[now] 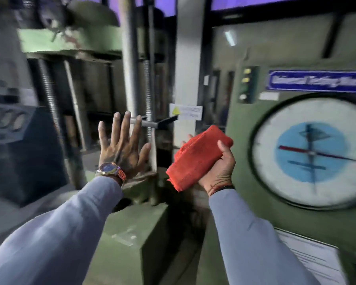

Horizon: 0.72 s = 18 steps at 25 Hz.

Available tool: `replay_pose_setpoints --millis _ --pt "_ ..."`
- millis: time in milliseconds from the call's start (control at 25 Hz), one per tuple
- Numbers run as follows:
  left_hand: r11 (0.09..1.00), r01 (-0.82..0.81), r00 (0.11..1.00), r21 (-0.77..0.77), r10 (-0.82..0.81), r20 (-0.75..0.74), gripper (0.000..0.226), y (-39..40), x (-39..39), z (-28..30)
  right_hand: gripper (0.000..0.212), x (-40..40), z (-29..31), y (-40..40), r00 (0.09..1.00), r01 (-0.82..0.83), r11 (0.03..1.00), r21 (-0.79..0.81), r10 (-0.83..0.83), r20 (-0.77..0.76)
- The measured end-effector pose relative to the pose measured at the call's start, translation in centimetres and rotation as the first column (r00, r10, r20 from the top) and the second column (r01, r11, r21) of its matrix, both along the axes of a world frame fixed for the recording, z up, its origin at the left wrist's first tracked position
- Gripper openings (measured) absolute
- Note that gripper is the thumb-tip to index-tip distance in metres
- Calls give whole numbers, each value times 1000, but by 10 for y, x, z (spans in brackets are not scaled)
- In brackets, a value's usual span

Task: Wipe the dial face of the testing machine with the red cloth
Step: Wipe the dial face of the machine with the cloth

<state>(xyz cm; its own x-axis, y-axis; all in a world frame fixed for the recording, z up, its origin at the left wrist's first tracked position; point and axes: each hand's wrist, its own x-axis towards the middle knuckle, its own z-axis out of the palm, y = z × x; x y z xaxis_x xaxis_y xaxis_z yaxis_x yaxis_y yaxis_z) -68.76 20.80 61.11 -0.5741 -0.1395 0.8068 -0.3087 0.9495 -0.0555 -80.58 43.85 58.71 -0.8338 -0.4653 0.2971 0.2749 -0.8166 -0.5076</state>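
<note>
A folded red cloth (195, 157) is gripped in my right hand (220, 167), held in the air to the left of the dial. The dial face (308, 153) is a large round white disc with a blue centre and a thin pointer, set in the green cabinet of the testing machine (255, 202) at the right. The cloth is apart from the dial and does not touch it. My left hand (121, 147) is raised in mid-air with fingers spread and holds nothing; a watch sits on its wrist. The picture is blurred.
A blue nameplate (317, 81) sits above the dial. The loading frame with steel columns (130, 64) and threaded screws stands at the left and centre. A green base block (132, 239) lies below my hands. A printed sheet (312, 256) hangs under the dial.
</note>
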Motion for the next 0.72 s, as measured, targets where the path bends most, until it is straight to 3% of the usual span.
replay_pose_setpoints --millis 200,360,480,560,600,680,720 --pt "960 276 961 -37 -276 -10 86 180 -164 17 55 -85 19 205 935 349 937 -12 -347 67" --pt "901 429 900 -56 -432 -51 85 321 -279 20 47 -159 32 343 820 560 822 107 -568 72" --pt "878 477 876 -24 -478 -61 85 391 -345 19 39 -214 47 403 713 665 693 279 -700 37" --pt "873 488 872 -2 -487 -42 85 419 -391 16 41 -257 52 427 587 760 530 378 -808 -48" --pt "872 489 871 2 -489 -45 85 426 -407 14 55 -274 54 433 508 810 420 409 -851 -135" --pt "875 484 874 8 -483 -48 87 436 -444 7 88 -308 56 440 295 896 100 432 -861 -414" --pt "877 481 876 13 -480 -53 87 439 -464 4 92 -327 57 439 161 904 -109 413 -808 -566"
